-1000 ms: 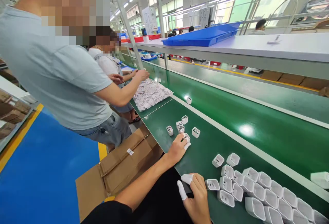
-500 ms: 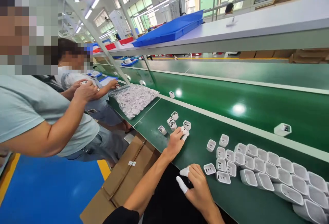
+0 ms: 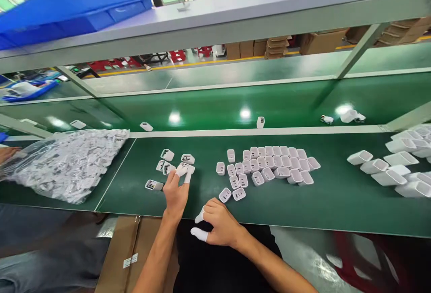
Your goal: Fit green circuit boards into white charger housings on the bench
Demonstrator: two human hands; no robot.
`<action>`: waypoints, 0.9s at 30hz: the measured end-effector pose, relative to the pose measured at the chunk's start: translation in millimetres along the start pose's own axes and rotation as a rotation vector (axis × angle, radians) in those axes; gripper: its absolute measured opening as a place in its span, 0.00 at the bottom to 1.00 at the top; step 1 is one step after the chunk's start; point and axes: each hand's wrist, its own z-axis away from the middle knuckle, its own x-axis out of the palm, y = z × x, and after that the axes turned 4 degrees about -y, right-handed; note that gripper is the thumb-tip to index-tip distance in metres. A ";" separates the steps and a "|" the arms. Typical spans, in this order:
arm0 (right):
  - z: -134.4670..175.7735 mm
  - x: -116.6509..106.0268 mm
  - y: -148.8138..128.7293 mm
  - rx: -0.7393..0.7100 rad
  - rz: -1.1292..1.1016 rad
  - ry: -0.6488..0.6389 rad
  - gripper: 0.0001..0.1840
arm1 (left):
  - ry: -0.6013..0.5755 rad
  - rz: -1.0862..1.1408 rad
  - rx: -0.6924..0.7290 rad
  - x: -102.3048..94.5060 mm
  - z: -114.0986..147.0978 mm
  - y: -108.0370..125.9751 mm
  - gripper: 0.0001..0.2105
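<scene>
My left hand, white finger cots on its thumb and forefinger, closes on a white plastic charger housing at the table. Its fingers partly cover that piece. Close by lie several similar housings with dark metal parts showing inside, among them one housing just behind and another housing to the left. My right hand hovers at the table's front edge, thumb and forefinger apart, holding nothing. Two slotted white housings lie nearest to it, in front of a grouped block of empty-looking housings.
A clear bag of small white parts lies on the left. More white housings stand at the far right. Behind the pale strip, a green conveyor belt carries scattered pieces. Overhead runs a shelf with a blue tray.
My view has swung to the right, bringing the right-hand housings into sight and the co-workers mostly out. My left hand stays at the same cluster; my right hand still holds nothing.
</scene>
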 end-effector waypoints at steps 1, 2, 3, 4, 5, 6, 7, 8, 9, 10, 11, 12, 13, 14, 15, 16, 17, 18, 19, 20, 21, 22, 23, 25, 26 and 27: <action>0.6 0.6 0.5 0.008 0.009 -0.008 0.15 | -0.019 -0.024 -0.002 1.8 3.3 -0.1 0.07; 1.2 1.3 0.9 0.016 0.016 -0.016 0.15 | -0.036 -0.046 -0.002 3.9 6.9 0.2 0.07; 1.5 2.0 1.4 0.026 0.022 -0.022 0.16 | -0.047 -0.063 -0.002 6.1 10.1 0.7 0.07; 1.7 2.7 2.0 0.034 0.028 -0.030 0.17 | -0.048 -0.073 -0.002 7.9 12.6 1.4 0.07; 1.7 3.5 2.8 0.039 0.036 -0.039 0.18 | -0.041 -0.079 -0.003 9.2 14.0 2.0 0.07; 1.6 4.4 3.7 0.039 0.047 -0.049 0.19 | -0.030 -0.083 -0.002 9.7 14.1 2.5 0.07; 1.4 5.3 4.9 0.032 0.059 -0.056 0.21 | -0.019 -0.085 0.002 9.4 13.0 2.9 0.07; 1.3 6.2 6.2 0.023 0.072 -0.060 0.22 | -0.010 -0.084 0.008 8.3 10.8 3.2 0.07; 1.3 7.1 7.5 0.015 0.086 -0.063 0.23 | -0.006 -0.080 0.016 6.4 7.8 3.4 0.07; 1.3 7.9 8.6 0.008 0.098 -0.064 0.24 | 0.001 -0.073 0.027 4.0 4.3 3.8 0.07; 1.4 8.7 9.6 0.004 0.108 -0.066 0.24 | 0.012 -0.064 0.037 1.3 0.7 4.4 0.07; 1.5 9.4 10.3 0.003 0.115 -0.071 0.24 | 0.029 -0.056 0.043 -1.2 -2.7 5.5 0.07; 1.6 9.8 10.8 0.005 0.120 -0.079 0.23 | 0.043 -0.046 0.044 -3.2 -5.4 7.1 0.08; 1.5 10.0 10.9 0.010 0.123 -0.091 0.23 | 0.047 -0.028 0.030 -4.5 -7.2 9.1 0.08; 1.2 9.8 10.7 0.018 0.123 -0.102 0.23 | 0.041 -0.004 0.004 -4.9 -8.2 11.5 0.08; 0.7 9.2 10.2 0.027 0.122 -0.110 0.23 | 0.022 0.024 -0.031 -4.3 -8.2 14.3 0.06; -0.1 8.1 9.4 0.035 0.121 -0.117 0.23 | -0.002 0.053 -0.070 -2.9 -7.5 17.2 0.05; -1.0 6.5 8.2 0.040 0.119 -0.124 0.23 | -0.019 0.082 -0.108 -0.8 -6.4 20.2 0.04; -1.9 4.4 6.6 0.043 0.115 -0.132 0.23 | -0.024 0.106 -0.143 1.7 -5.1 23.1 0.03; -2.8 2.0 4.7 0.046 0.108 -0.140 0.23 | -0.016 0.124 -0.173 4.3 -3.9 25.8 0.03; -3.4 -0.6 2.5 0.050 0.096 -0.144 0.22 | -0.005 0.141 -0.198 6.9 -3.1 28.0 0.04; -3.9 -3.2 0.3 0.054 0.081 -0.144 0.21 | 0.005 0.166 -0.225 9.2 -2.8 29.8 0.04; -4.2 -5.7 -1.8 0.061 0.066 -0.136 0.19 | 0.019 0.196 -0.253 10.8 -3.0 31.3 0.05; -4.1 -9.9 -4.9 0.071 0.034 -0.108 0.16 | 0.058 0.273 -0.304 11.1 -4.4 34.2 0.09; -3.8 -11.3 -5.8 0.073 0.019 -0.097 0.15 | 0.092 0.316 -0.331 9.1 -5.0 36.6 0.12; -3.5 -12.4 -6.5 0.075 0.004 -0.090 0.15 | 0.125 0.352 -0.353 5.5 -5.2 40.4 0.14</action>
